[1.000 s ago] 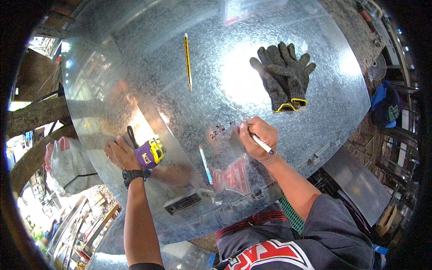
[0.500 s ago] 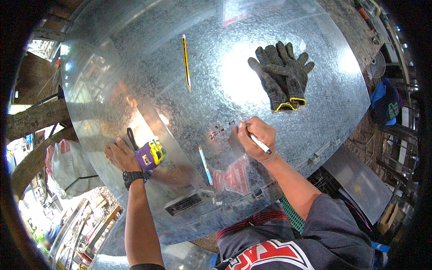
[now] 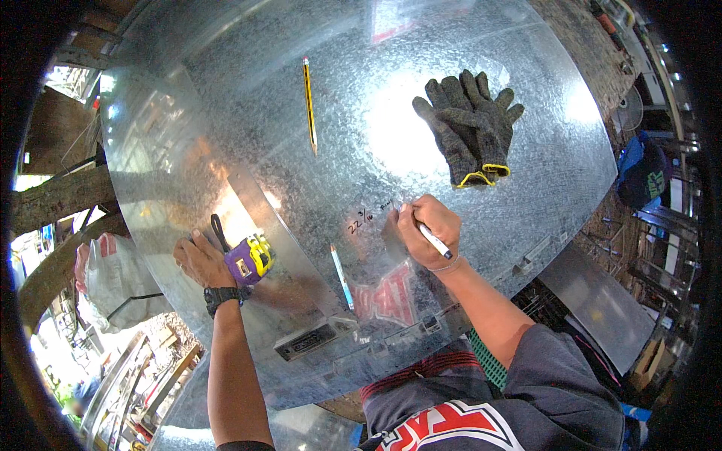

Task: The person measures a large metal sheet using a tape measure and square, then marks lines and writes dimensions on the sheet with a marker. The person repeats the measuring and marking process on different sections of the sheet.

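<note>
My right hand (image 3: 430, 231) is closed around a white marker pen (image 3: 434, 242) with a dark end. Its tip, hidden by my fingers, is at the end of a line of black handwriting (image 3: 368, 216) on a shiny galvanized metal sheet (image 3: 301, 195). On the left, my left hand (image 3: 203, 259) lies flat on the sheet with its fingers stretched out. Right beside it sits a purple and yellow tape measure (image 3: 250, 259) with a black wrist strap. A light blue and white pencil or pen (image 3: 341, 276) lies between my two hands.
Farther off on the sheet lie a yellow and black pencil (image 3: 309, 105) and a pair of dark knit gloves (image 3: 474, 128) with yellow cuffs. A dark blue cap (image 3: 644, 177) is beyond the right edge. A whitish sack (image 3: 120, 278) stands at the left, near timber beams (image 3: 60, 199).
The handwriting has grown by a few small letters beside my right hand, which has barely shifted. My left hand stays in place.
</note>
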The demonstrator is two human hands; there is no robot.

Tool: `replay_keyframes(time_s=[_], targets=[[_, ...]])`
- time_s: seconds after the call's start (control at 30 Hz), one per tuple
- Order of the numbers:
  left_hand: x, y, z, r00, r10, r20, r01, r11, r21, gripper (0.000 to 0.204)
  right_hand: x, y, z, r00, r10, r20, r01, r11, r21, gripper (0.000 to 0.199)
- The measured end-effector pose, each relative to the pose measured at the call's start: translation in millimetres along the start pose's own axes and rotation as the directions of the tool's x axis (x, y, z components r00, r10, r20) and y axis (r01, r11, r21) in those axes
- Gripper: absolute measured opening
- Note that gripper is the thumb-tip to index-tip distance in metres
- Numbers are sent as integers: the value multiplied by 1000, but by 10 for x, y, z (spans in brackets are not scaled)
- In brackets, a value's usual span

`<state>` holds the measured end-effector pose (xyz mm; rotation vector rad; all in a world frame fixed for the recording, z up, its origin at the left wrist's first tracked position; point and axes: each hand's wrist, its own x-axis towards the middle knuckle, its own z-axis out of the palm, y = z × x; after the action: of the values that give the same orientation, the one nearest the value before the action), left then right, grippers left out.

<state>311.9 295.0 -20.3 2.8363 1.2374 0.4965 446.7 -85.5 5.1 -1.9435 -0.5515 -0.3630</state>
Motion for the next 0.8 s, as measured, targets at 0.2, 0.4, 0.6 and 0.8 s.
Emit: replay_keyframes(time_s=[0.2, 0.4, 0.6, 0.8], targets=[[-6, -25, 25, 1000, -12, 5, 11, 1000, 5, 48, -3, -9, 3, 999, 17, 39, -16, 1000, -21, 36], [-20, 13, -1, 1000, -6, -17, 6, 1000, 0, 48, 0, 1, -15, 999, -7, 35, 8, 999, -31, 34], [-12, -13, 19, 1000, -9, -16, 10, 1000, 14, 48, 3, -24, 7, 998, 58, 8, -58, 998, -40, 33], [-18, 50, -43, 999, -27, 21, 27, 1000, 1, 48, 0, -38, 10, 995, 75, -61, -77, 996, -37, 32]])
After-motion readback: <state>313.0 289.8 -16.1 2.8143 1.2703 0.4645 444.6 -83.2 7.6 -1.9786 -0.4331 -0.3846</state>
